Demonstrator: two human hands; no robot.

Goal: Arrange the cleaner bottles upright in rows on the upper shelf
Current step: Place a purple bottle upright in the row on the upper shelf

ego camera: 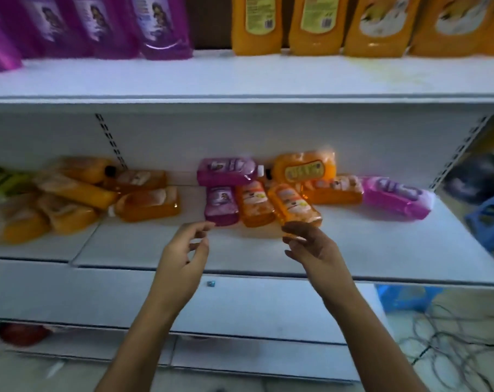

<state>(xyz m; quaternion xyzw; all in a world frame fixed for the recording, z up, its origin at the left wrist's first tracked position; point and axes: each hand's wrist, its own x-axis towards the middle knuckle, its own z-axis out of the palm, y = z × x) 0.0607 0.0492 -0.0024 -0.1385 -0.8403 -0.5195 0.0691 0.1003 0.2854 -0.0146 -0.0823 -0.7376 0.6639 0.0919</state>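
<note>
White sheet-metal shelving fills the view. The upper shelf (240, 77) has a flat, smooth deck; a purple row of bottles (98, 24) stands upright at its back on the left, and an orange row of bottles (353, 24) stands upright on the right, with a gap between the two rows. All are glossy translucent plastic with paper labels.

The lower shelf (353, 250) carries bottles lying flat. An orange pile (70, 196) lies at the left. A mixed central cluster lies in the middle, including a large purple bottle (395, 196) at its right end, a small purple bottle (221, 205) and an orange bottle (295, 205) tilted with its base toward the front edge.

Both forearms reach forward and up from the bottom of the view. The right hand (311, 244) is angled inward; its curled fingers and thumb pinch the base of the orange bottle. The left hand (183, 250) hovers just short of the small purple bottle, fingers loosely curved and spread, holding nothing.

A blue stool (489, 219) and grey cables (444, 343) sit on the floor at the right.
</note>
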